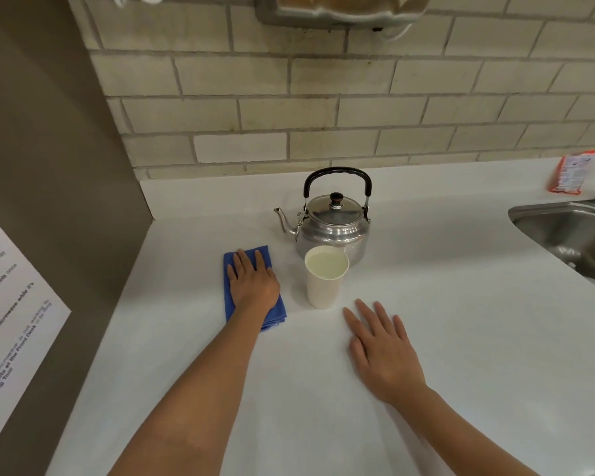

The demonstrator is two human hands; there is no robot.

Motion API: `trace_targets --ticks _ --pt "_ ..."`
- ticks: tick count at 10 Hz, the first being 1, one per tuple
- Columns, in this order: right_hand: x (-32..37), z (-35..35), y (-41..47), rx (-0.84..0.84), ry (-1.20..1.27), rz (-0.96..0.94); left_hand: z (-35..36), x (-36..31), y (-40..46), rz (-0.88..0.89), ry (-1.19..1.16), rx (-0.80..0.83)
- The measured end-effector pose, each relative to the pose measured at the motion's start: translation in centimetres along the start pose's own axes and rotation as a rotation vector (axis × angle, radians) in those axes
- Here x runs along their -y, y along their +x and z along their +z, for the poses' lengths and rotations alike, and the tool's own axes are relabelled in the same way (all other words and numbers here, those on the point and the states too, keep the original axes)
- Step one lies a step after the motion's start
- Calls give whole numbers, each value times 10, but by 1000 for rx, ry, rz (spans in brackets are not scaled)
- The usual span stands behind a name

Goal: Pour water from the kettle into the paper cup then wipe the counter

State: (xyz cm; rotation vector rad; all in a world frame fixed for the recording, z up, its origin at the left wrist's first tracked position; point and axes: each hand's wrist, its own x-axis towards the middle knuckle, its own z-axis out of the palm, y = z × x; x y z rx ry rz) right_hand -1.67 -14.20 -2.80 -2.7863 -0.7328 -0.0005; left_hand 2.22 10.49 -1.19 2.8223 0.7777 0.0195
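**While both hands lie flat: table contents**

Where the white table [426, 304] meets the brick wall, a steel kettle [334, 221] stands upright, black handle raised, spout pointing left. Paper cup [325, 276]: upright just in front of the kettle, filled with water. Blue cloth [251, 286]: folded, left of the cup. Left hand [253, 283]: open, palm pressed on the cloth. Right hand [382, 352]: open, fingers spread, flat on bare table, gripping nothing. Steel sink [564, 231]: far right. Orange packet [571, 173]: by the wall.

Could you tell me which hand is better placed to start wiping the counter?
Left: the left hand already lies flat on the blue cloth; the right hand rests on bare counter.
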Motion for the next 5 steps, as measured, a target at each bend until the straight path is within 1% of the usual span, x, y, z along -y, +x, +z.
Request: trace_targets --ticks 1,2,3,4,5 --pt "-2 0 0 8 -6 0 4 5 -11 29 -26 -4" --pt "-1 0 1 6 6 3 10 8 -21 49 51 -77" --pt "0 0 0 12 11 7 7 5 -25 34 44 -53" --pt "2 -3 0 10 23 17 -1 6 -26 50 21 -39" --pt "1 -5 -1 58 38 25 -9 1 -49 10 -65 -61"
